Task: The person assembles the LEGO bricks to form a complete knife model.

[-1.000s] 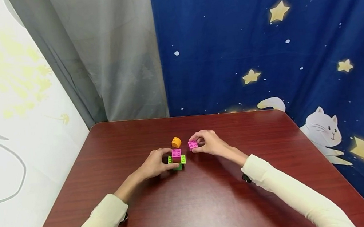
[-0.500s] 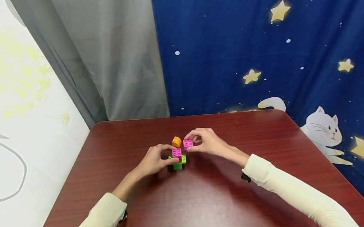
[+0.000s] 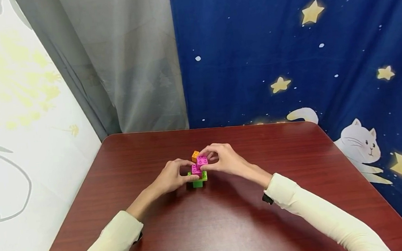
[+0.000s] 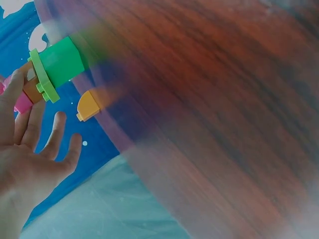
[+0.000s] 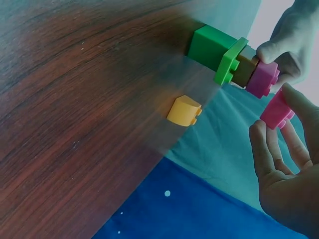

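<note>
the pink block [image 3: 202, 161] has swung left! it's up just beside the stack [image 5: 231, 60], a sliver apart, right hand [image 3: 229, 160] pinching its sides, studs uncovered; left hand [image 3: 171, 179] grips the upright stack, apparently steadying it, orange block [image 3: 195, 156] beyond.

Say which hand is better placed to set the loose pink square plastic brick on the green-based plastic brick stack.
Right, probably: the right hand pinches the loose pink brick near the top of the stack. The left hand grips the stack, so seems better suited to steadying it.
</note>
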Demonstrator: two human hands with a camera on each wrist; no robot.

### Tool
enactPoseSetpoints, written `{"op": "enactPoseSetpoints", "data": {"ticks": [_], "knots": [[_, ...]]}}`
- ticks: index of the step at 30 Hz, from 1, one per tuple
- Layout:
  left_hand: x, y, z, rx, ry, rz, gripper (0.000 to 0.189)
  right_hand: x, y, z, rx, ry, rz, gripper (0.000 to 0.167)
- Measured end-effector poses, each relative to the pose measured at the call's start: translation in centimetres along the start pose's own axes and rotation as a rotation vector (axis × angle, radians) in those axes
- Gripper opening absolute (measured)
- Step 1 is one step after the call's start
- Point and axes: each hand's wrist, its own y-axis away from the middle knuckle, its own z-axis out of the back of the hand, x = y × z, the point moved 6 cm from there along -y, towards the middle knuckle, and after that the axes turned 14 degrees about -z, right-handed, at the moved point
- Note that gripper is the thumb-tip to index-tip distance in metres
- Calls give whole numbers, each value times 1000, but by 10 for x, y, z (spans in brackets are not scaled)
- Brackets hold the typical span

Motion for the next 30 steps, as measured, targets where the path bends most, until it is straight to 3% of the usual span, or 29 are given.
{"op": "enactPoseSetpoints", "data": {"ticks": [6, 19, 30], "knots": [[0, 0, -2, 29, 1, 36, 47, 2, 1, -5, 6, -3, -1, 38], [4, 0, -4, 24, 68, 15, 42, 8, 2, -15, 16, -23, 30, 36], [6, 0, -3, 15, 78, -5, 39, 7, -1, -21, 2, -25, -3, 33]]}}
